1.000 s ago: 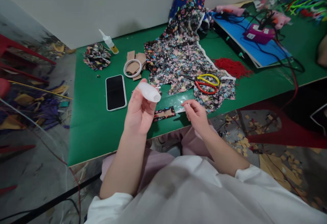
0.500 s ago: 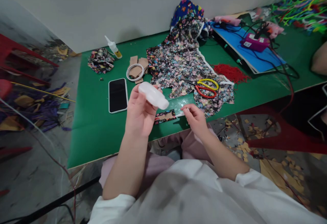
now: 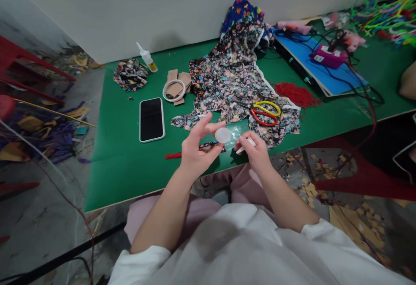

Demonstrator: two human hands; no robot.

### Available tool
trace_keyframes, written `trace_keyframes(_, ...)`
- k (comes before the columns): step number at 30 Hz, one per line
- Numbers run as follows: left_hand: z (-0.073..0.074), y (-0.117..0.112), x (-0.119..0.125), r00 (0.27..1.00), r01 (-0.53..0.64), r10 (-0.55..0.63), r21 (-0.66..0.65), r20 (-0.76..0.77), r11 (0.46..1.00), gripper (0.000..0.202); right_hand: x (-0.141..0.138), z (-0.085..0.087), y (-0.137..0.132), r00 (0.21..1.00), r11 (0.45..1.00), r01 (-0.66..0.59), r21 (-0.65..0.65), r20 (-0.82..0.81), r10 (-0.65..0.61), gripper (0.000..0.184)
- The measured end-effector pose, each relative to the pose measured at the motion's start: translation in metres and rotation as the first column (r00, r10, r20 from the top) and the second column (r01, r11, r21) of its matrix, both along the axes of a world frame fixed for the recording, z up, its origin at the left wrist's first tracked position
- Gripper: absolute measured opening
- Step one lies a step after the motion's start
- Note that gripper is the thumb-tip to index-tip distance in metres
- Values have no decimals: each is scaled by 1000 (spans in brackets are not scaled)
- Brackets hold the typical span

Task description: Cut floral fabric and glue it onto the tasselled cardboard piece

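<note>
White bottle in pinched left fingers, stick in pinched right fingers, scissors beyond.

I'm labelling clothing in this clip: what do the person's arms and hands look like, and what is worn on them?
Both arms wear white long sleeves pushed up near the elbows, the left sleeve and the right sleeve, leaving the forearms bare. The left hand and right hand are bare too: no gloves, rings or watch show.

no legible text, labels on purple device unreadable
</note>
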State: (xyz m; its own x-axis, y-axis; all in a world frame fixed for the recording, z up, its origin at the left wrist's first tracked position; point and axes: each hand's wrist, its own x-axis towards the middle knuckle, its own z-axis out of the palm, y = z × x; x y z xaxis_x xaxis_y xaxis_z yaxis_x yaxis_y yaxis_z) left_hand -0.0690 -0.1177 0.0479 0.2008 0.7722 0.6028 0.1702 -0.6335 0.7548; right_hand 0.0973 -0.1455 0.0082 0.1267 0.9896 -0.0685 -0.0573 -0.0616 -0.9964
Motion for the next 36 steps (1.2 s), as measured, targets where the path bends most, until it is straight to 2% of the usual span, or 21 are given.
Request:
trace_keyframes(5,-4,-1,-1,992,22,-11,88,-125,996,74,5,20,-2,972,985,19,173,226,-59,17)
trace_keyframes(9,-8,1,0,986,38,-15,138,-167,990,81,6,30,-4,926,974,-94,205,378,9,43)
trace_keyframes(11,-10,2,1,979,53,-19,161,-203,985,83,3,33,-4,894,971,-109,211,449,3,48)
trace_keyframes(17,-14,3,2,953,92,-28,199,-303,976,78,-4,36,-1,783,946,-109,305,613,-107,33)
trace_keyframes(21,-16,3,3,929,-18,85,186,-360,982,70,-7,35,2,730,932,-82,354,658,-186,31)
trace_keyframes(24,-17,2,4,917,-74,141,189,-372,979,59,-9,35,3,723,930,-94,355,667,-181,32)
trace_keyframes(26,-17,1,4,932,-80,125,141,-341,987,57,-10,35,3,752,942,-101,321,644,-139,31)
trace_keyframes(29,-18,2,3,979,-116,104,-61,-174,991,63,-8,36,2,825,968,-58,242,558,-91,31)
trace_keyframes(32,-18,5,0,990,-93,118,-275,76,957,67,-6,35,2,871,980,-2,197,483,-95,29)
trace_keyframes(36,-16,10,-3,964,-7,111,-394,241,919,60,-2,28,5,890,971,3,240,443,-112,20)
